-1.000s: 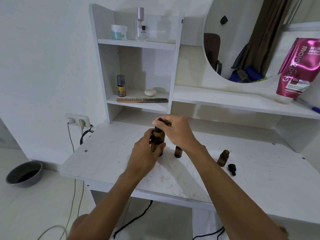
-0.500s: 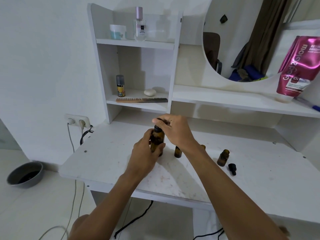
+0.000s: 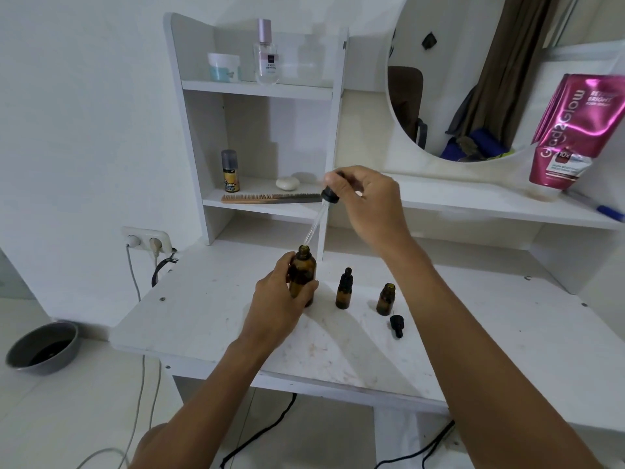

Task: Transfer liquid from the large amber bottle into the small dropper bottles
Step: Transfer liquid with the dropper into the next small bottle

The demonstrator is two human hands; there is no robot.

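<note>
- Left hand (image 3: 277,301) grips the upright large amber bottle (image 3: 302,277) on the desk (image 3: 203,299).
- Right hand (image 3: 367,201) pinches the dropper (image 3: 321,214), its tip at the bottle mouth.

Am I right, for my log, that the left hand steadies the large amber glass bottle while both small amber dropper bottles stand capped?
Not quite. The head view shows only one small dropper bottle capped; the other stands open, its black cap lying on the table. The left hand does steady the large amber bottle.
</note>
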